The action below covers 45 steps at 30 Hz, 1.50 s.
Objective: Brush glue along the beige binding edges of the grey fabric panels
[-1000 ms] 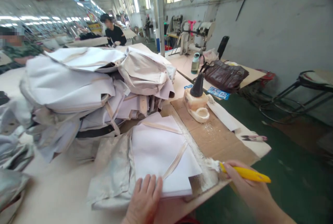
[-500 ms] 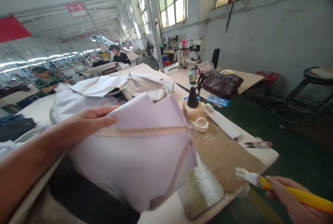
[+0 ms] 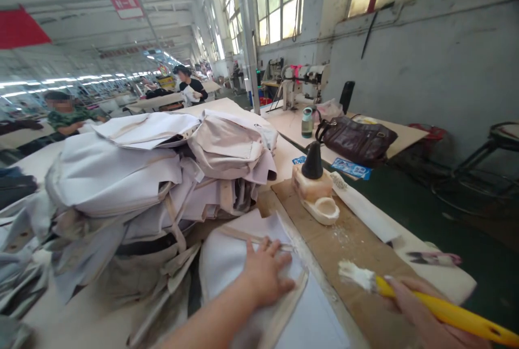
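My left hand [image 3: 267, 273] lies flat on a white fabric bag panel [image 3: 231, 254] edged with beige strips, its fingers spread. At the lower right, my right hand [image 3: 421, 311] grips a brush [image 3: 458, 311] with a yellow handle. White paste coats the brush's bristles, which point left over a brown board [image 3: 365, 254]. Beyond them on the board sits a glue container [image 3: 310, 178] with a black cone on top and a whitish ring at its front. The panel's lower part is partly hidden by my left forearm.
A heap of white and beige bag pieces [image 3: 121, 170] fills the left of the table. Pink-handled snippers [image 3: 436, 258] lie near the right edge. Behind are a brown handbag [image 3: 359, 138], a bottle [image 3: 307, 123] and a sewing machine [image 3: 304, 81]. Two people work further back.
My left hand has brought the raised panel down onto the table and now lies spread on it. The brush has moved left over the board. A metal plate seen earlier is now out of sight.
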Tool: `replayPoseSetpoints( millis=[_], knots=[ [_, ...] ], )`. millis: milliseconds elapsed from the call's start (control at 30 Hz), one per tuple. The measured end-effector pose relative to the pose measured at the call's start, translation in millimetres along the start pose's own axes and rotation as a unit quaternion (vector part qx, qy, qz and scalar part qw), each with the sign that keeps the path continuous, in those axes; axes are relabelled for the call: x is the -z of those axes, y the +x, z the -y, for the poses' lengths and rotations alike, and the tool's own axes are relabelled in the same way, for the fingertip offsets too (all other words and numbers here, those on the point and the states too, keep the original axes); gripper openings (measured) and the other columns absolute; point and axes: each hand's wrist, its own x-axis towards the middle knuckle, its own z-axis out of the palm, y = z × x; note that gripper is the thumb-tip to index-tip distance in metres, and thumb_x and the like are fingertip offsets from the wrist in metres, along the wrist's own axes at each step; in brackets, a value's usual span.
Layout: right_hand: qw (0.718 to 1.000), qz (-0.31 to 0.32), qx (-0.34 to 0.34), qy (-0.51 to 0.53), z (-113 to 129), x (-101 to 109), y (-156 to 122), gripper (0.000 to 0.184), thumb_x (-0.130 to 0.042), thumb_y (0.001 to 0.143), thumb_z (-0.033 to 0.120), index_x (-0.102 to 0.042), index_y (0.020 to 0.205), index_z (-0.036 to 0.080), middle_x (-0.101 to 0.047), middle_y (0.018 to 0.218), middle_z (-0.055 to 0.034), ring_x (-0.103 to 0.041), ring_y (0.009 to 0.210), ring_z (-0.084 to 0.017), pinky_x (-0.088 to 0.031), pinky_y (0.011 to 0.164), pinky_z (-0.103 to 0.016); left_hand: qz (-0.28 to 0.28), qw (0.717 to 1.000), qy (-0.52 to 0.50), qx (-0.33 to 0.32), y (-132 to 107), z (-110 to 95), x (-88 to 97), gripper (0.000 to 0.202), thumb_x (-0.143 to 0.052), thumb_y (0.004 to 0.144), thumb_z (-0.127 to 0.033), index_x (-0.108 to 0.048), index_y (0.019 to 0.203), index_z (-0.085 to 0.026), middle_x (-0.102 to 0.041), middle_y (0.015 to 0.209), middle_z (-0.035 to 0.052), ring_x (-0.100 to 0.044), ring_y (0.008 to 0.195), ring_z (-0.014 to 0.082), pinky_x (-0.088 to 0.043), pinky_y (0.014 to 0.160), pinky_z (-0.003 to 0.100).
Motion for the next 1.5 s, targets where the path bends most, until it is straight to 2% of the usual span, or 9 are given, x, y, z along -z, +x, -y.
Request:
replayPoseSetpoints(
  millis=[100, 167, 333, 567, 667, 867, 1067, 1300, 1500],
  knots=[
    [0.998, 0.054, 0.029, 0.013, 39, -42, 13, 0.038, -0.055, 0.07, 0.054, -0.062, 0.084, 0.02, -0.065, 0.07, -0.0052, -0.062, 0.065, -0.022, -0.052, 0.058, -0.028, -0.009, 0.999, 0.034, 0.002, 3, -3, -28.5, 0.062, -0.039, 0.075, -0.066, -0.038, 0.128, -0.035, -0.024, 0.143, 0.0049, -0.01, 0.131, 0.0332, 0.002, 0.095, 0.066],
    [0.994, 0.098, 0.046, -0.004, 46, -70, 21, 0.036, -0.048, 0.075, 0.053, -0.06, 0.081, 0.02, -0.063, 0.068, -0.0037, -0.06, 0.064, -0.02, -0.049, 0.058, -0.027, -0.016, 0.999, 0.03, -0.004, 8, -1, -35.2, 0.064, -0.04, 0.074, -0.067, -0.04, 0.128, -0.033, -0.021, 0.143, 0.0066, -0.007, 0.131, 0.0331, 0.001, 0.097, 0.065],
    [0.971, 0.206, 0.102, -0.063, 37, -130, 57, 0.033, -0.039, 0.082, 0.046, -0.057, 0.073, 0.019, -0.055, 0.056, 0.0012, -0.055, 0.056, -0.016, -0.042, 0.053, -0.025, -0.016, 1.0, -0.008, -0.004, 12, 6, -35.1, 0.069, -0.04, 0.072, -0.07, -0.041, 0.128, -0.029, -0.025, 0.141, 0.01, -0.013, 0.13, 0.033, 0.001, 0.1, 0.06],
    [0.965, 0.201, 0.155, -0.063, 56, -206, 124, 0.029, -0.037, 0.08, 0.038, -0.056, 0.072, 0.018, -0.057, 0.063, -0.0004, -0.055, 0.062, -0.016, -0.041, 0.059, -0.025, -0.004, 0.999, -0.034, 0.002, 14, 7, -28.9, 0.066, -0.052, 0.07, -0.063, -0.046, 0.125, -0.028, -0.036, 0.133, 0.0101, -0.021, 0.125, 0.0356, -0.006, 0.101, 0.061],
    [0.962, 0.211, 0.151, -0.083, 52, -197, 122, 0.026, -0.039, 0.078, 0.036, -0.053, 0.066, 0.019, -0.053, 0.057, 0.0015, -0.053, 0.059, -0.016, -0.039, 0.056, -0.025, -0.016, 0.999, -0.043, -0.005, 14, 8, -30.1, 0.064, -0.055, 0.069, -0.06, -0.047, 0.124, -0.028, -0.037, 0.132, 0.0105, -0.022, 0.125, 0.0346, -0.006, 0.1, 0.061],
    [0.95, 0.268, 0.049, -0.15, 32, -139, 82, 0.027, -0.042, 0.077, 0.037, -0.044, 0.057, 0.019, -0.043, 0.047, 0.0045, -0.045, 0.046, -0.014, -0.032, 0.045, -0.024, -0.04, 0.998, -0.039, -0.019, 15, 15, -40.3, 0.063, -0.054, 0.07, -0.059, -0.048, 0.122, -0.025, -0.036, 0.132, 0.0102, -0.021, 0.125, 0.0331, -0.006, 0.102, 0.059],
    [0.958, 0.238, 0.115, -0.114, 42, -152, 82, 0.027, -0.041, 0.078, 0.039, -0.051, 0.063, 0.019, -0.047, 0.053, 0.0033, -0.048, 0.054, -0.015, -0.035, 0.051, -0.024, -0.075, 0.997, -0.017, -0.018, 12, 13, -38.1, 0.06, -0.047, 0.072, -0.065, -0.054, 0.113, -0.022, -0.043, 0.124, 0.0096, -0.027, 0.121, 0.0312, -0.011, 0.102, 0.055],
    [0.946, 0.268, 0.123, -0.134, 24, -120, 56, 0.028, -0.043, 0.08, 0.038, -0.053, 0.062, 0.018, -0.05, 0.055, 0.0019, -0.049, 0.055, -0.014, -0.037, 0.051, -0.024, -0.092, 0.995, 0.001, -0.026, 13, 14, -39.2, 0.055, -0.055, 0.069, -0.06, -0.055, 0.109, -0.022, -0.046, 0.12, 0.0079, -0.03, 0.117, 0.0299, -0.014, 0.101, 0.053],
    [0.952, 0.237, 0.162, -0.108, 35, -136, 70, 0.03, -0.041, 0.083, 0.043, -0.057, 0.075, 0.018, -0.057, 0.068, -0.0018, -0.054, 0.068, -0.018, -0.041, 0.064, -0.026, -0.108, 0.993, 0.018, -0.031, 15, 13, -41.7, 0.054, -0.056, 0.068, -0.06, -0.056, 0.105, -0.021, -0.048, 0.116, 0.0083, -0.032, 0.114, 0.03, -0.016, 0.099, 0.054]
  ],
)
